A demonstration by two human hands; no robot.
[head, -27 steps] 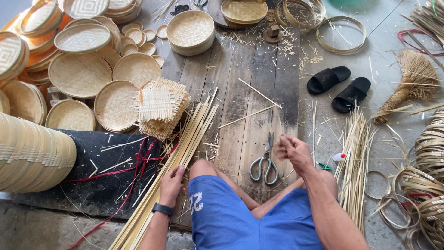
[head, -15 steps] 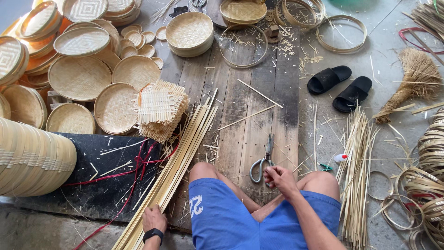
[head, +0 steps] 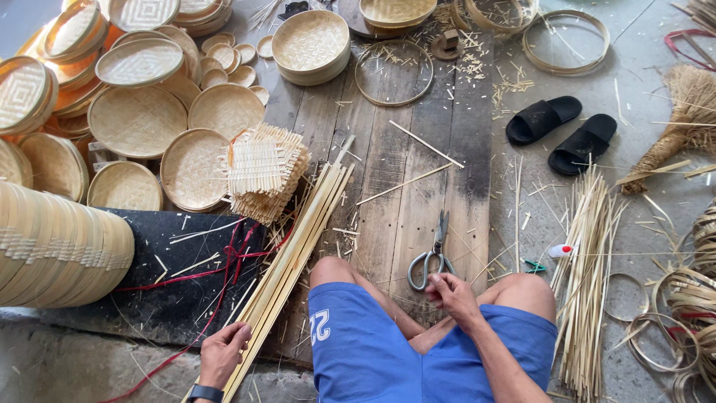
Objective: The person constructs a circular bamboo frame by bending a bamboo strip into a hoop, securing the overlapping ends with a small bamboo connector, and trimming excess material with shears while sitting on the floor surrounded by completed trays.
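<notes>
Left hand [head: 222, 352] reaches down, fingers curled around the bamboo strips [head: 294, 242]; right hand [head: 451, 292], loosely closed, touches the scissors [head: 431, 257].

I wear blue shorts [head: 388, 351] with a white number printed on one leg, and a dark watch [head: 204, 392] strapped round my left wrist. My arms and legs are bare.

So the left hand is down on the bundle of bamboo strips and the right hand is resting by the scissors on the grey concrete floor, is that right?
Not quite. The scissors lie on the dark wooden planks, not on grey concrete. The head view shows it. The rest holds: the left hand is on the bundle of bamboo strips, and the right hand is beside the scissors' handles.
</notes>
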